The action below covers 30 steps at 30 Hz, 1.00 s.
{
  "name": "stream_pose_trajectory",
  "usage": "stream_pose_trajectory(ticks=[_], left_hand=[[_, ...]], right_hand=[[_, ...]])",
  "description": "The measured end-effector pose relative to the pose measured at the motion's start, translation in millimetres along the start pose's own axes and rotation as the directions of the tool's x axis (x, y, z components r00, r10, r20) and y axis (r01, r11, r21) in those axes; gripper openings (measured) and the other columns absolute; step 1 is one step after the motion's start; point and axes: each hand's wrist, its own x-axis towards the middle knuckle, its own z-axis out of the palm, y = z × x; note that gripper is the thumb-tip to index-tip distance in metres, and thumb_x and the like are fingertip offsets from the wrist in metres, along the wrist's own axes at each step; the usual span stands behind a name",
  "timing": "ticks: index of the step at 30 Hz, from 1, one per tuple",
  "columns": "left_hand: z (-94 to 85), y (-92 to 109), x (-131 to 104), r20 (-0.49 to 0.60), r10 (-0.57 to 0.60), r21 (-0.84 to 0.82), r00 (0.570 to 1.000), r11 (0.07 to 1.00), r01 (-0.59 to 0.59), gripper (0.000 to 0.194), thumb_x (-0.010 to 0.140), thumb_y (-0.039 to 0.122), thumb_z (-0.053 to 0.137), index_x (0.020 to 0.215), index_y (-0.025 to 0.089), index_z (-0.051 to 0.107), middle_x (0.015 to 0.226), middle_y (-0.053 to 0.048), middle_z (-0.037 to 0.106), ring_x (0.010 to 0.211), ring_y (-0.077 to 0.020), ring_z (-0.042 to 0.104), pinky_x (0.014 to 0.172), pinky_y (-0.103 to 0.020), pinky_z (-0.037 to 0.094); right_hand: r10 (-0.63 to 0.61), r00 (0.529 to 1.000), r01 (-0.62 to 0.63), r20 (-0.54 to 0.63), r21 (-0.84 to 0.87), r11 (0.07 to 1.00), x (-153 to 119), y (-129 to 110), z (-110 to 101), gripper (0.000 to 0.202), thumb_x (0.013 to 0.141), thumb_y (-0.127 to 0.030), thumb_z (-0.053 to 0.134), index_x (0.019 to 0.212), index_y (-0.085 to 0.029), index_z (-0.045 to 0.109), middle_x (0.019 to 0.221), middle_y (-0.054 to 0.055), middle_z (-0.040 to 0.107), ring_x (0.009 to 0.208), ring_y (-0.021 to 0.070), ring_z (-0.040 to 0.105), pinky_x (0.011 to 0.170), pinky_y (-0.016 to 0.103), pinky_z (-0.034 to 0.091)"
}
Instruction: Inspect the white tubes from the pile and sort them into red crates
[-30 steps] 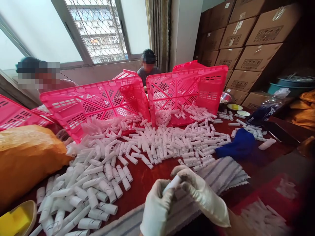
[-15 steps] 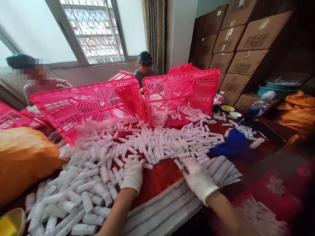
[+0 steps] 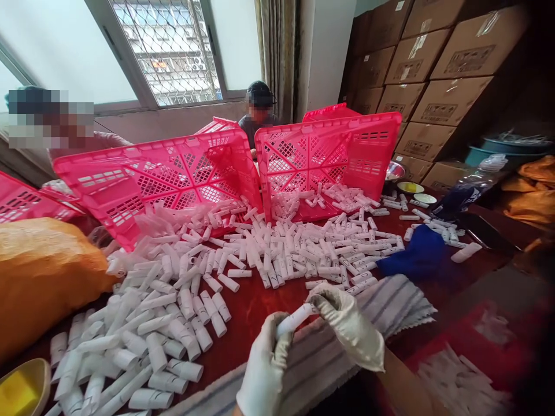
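Observation:
A white tube (image 3: 295,320) is held between my two gloved hands, above the striped cloth (image 3: 310,358). My left hand (image 3: 265,361) is closed round its lower left end. The fingers of my right hand (image 3: 344,320) pinch its upper right end, and whatever else they may hold there is hidden. Behind my hands, many white tubes with dark marks (image 3: 281,254) lie loose on the red-brown table (image 3: 243,315). A heap of wider white tubes (image 3: 143,346) spreads out to the left of my left hand.
Pink plastic crates (image 3: 195,173) lie tipped on their sides across the table, with two people beyond them. At left are an orange sack (image 3: 47,277) and a bowl with a yellow sponge (image 3: 19,393). A blue cloth (image 3: 411,254) lies to the right, and cartons (image 3: 442,110) are stacked behind.
Both hands have come off the tube piles and drawn together nearer to me. A white tube is now held between them. The view has shifted slightly.

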Motion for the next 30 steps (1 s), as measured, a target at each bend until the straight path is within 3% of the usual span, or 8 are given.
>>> stream_pose_trajectory(ticks=[5,9,13,18,21,24,27,30], left_hand=[[8.3,3.0,-5.6,0.053,-0.010,0.046,0.999,0.999,0.007,0.029,0.085,0.039,0.049,0.104,0.020,0.060,0.103,-0.008,0.069,0.092,-0.0216,0.063,0.083,-0.032,0.048],[22.2,0.1,-7.2,-0.023,-0.128,-0.004,0.992,0.992,0.128,0.039,0.087,0.044,0.045,0.110,0.017,0.059,0.110,-0.011,0.068,0.101,-0.0232,0.062,0.090,-0.033,0.045],[22.3,1.4,-7.9,-0.049,-0.168,-0.032,0.985,0.985,0.167,0.042,0.086,0.048,0.045,0.110,0.016,0.059,0.108,-0.009,0.068,0.101,-0.0231,0.061,0.089,-0.031,0.044],[16.7,2.8,-5.0,-0.058,-0.176,-0.161,0.983,0.973,0.165,0.043,0.081,0.054,0.052,0.102,0.018,0.060,0.098,-0.007,0.068,0.092,-0.0205,0.061,0.083,-0.030,0.046],[15.0,3.6,-5.6,0.224,-0.275,-0.449,0.935,0.823,0.349,0.046,0.073,0.064,0.055,0.084,0.019,0.056,0.061,0.004,0.052,0.047,-0.0087,0.045,0.046,-0.021,0.038],[17.6,7.5,-10.0,0.482,-0.234,-0.522,0.844,0.697,0.491,0.049,0.076,0.068,0.046,0.083,0.020,0.052,0.052,0.010,0.032,0.036,-0.0042,0.022,0.036,-0.018,0.024],[16.7,7.4,-10.9,0.371,-0.085,-0.256,0.925,0.948,0.189,0.044,0.086,0.058,0.039,0.088,0.018,0.060,0.058,0.002,0.051,0.044,-0.0093,0.045,0.046,-0.022,0.041],[-10.8,-6.2,-0.7,0.119,0.068,0.109,0.991,0.991,-0.081,0.031,0.086,0.038,0.047,0.107,0.020,0.062,0.100,-0.010,0.066,0.092,-0.0226,0.061,0.086,-0.036,0.046]], right_hand=[[0.017,0.978,0.019,0.207,-0.171,0.985,0.2,-22.2,2.7,0.030,0.087,-0.045,0.051,0.071,-0.020,0.057,0.064,-0.002,0.052,0.062,0.0137,0.048,0.060,0.026,0.038],[0.027,0.994,-0.029,0.102,0.019,0.999,-4.8,-21.4,13.1,0.037,0.090,-0.054,0.041,0.100,-0.023,0.058,0.086,0.003,0.060,0.078,0.0176,0.054,0.070,0.030,0.044],[0.075,0.995,-0.062,-0.067,0.184,0.981,-12.1,-8.8,10.5,0.032,0.087,-0.054,0.047,0.087,-0.023,0.058,0.077,-0.001,0.055,0.071,0.0152,0.053,0.067,0.028,0.046],[0.074,0.997,-0.075,0.010,0.212,0.974,-16.9,-5.9,3.5,0.026,0.080,-0.047,0.063,0.080,-0.021,0.060,0.074,-0.002,0.053,0.069,0.0140,0.050,0.066,0.026,0.045],[-0.089,0.985,0.066,0.145,0.156,0.986,-17.4,-13.7,1.2,0.022,0.086,-0.038,0.057,0.074,-0.021,0.060,0.074,-0.001,0.051,0.071,0.0144,0.050,0.068,0.026,0.044],[-0.170,0.961,0.146,0.217,0.124,0.982,-22.1,-16.6,-0.7,0.021,0.089,-0.036,0.053,0.077,-0.022,0.062,0.084,0.002,0.054,0.079,0.0161,0.053,0.076,0.028,0.045],[-0.015,0.991,0.003,0.136,0.088,0.996,-35.6,-5.2,-17.7,0.018,0.086,-0.040,0.055,0.089,-0.024,0.062,0.095,0.005,0.062,0.086,0.0195,0.060,0.078,0.031,0.049],[0.102,0.972,-0.117,-0.214,-0.059,0.991,-60.0,17.5,-67.3,0.028,0.074,-0.044,0.068,0.090,-0.023,0.064,0.085,0.006,0.069,0.078,0.0229,0.065,0.072,0.033,0.053]])
